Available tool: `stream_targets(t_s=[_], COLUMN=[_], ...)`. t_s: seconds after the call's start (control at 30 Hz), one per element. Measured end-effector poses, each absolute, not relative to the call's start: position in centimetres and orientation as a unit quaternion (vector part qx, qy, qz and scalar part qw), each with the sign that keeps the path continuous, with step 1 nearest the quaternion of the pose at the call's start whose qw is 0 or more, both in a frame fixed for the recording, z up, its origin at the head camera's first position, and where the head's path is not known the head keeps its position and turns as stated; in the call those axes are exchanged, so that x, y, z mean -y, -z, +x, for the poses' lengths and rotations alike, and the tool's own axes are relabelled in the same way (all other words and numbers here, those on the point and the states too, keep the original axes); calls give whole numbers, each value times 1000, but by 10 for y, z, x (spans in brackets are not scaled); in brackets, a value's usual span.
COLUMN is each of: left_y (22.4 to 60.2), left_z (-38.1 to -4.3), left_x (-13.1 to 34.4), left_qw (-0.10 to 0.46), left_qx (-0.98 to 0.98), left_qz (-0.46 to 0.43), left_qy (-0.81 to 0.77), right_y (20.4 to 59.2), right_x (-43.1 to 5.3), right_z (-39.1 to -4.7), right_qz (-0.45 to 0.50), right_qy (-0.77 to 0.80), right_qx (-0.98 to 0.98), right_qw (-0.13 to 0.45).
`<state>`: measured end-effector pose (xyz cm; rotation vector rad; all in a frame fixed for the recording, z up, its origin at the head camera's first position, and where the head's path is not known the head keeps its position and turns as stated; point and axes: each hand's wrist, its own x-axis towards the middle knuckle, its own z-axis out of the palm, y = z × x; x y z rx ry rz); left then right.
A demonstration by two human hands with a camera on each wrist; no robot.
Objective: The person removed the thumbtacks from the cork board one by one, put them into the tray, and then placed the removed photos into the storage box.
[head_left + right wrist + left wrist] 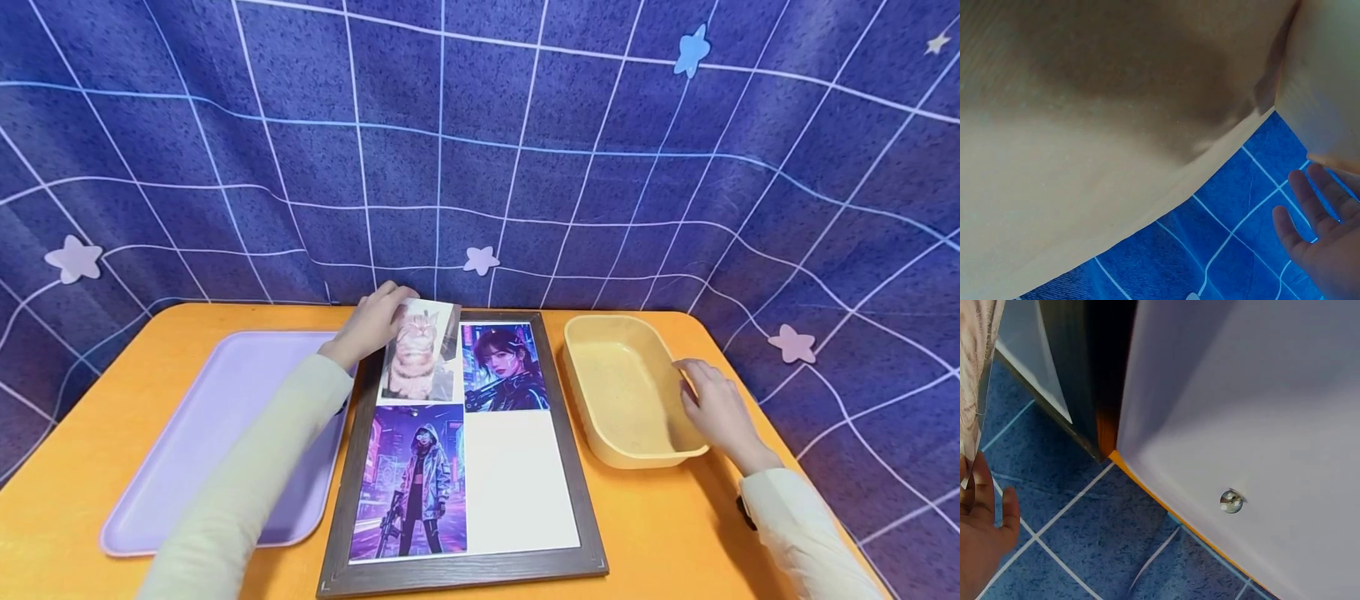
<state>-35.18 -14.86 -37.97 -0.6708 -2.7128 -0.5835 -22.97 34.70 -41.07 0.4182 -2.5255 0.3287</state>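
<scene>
My left hand [372,323] pinches the upper left corner of a cat picture [420,350], a card over the top left part of a dark picture frame [450,575]. In the left wrist view, my left hand's [988,528] fingers are at the card's [974,369] corner. The frame's white backing [521,483] also bears a portrait picture [504,367] at top right and a hooded-figure picture [412,479] at bottom left. At the yellow basin's [618,392] right rim, my right hand [716,408] lies with loosely bent fingers, holding nothing.
A lilac tray [217,408] lies left of the frame, partly under my left forearm. A small shiny round thing [1231,501] sits on the tray. Behind the orange table [52,517] hangs a blue gridded curtain [405,183].
</scene>
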Motion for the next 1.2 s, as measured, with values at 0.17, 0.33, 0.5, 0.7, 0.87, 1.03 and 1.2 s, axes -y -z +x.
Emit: stream_targets(t_s=[0.17, 0.33, 0.5, 0.7, 0.87, 1.03, 1.2], left_y=[376, 371, 364, 356, 349, 341, 334], left_z=[-352, -353, -354, -356, -354, -352, -351], left_x=[147, 146, 146, 146, 144, 138, 130], left_qw=[158, 175, 186, 197, 196, 187, 182], left_qx=[934, 926, 918, 913, 912, 914, 915], left_qz=[-240, -243, -246, -250, -246, -234, -226], left_qy=[214, 230, 248, 254, 262, 273, 281], right_y=[410, 410, 409, 409, 409, 410, 411], right_x=[-347, -347, -347, -346, -346, -345, -345], right_z=[-229, -230, -230, -231, -231, -230, -229], right_qz=[155, 153, 152, 156, 158, 154, 152], right_qy=[-123, -123, -122, -122, -125, -128, -129], right_qx=[940, 941, 942, 939, 938, 940, 940], right_qw=[277, 275, 274, 282, 283, 277, 276])
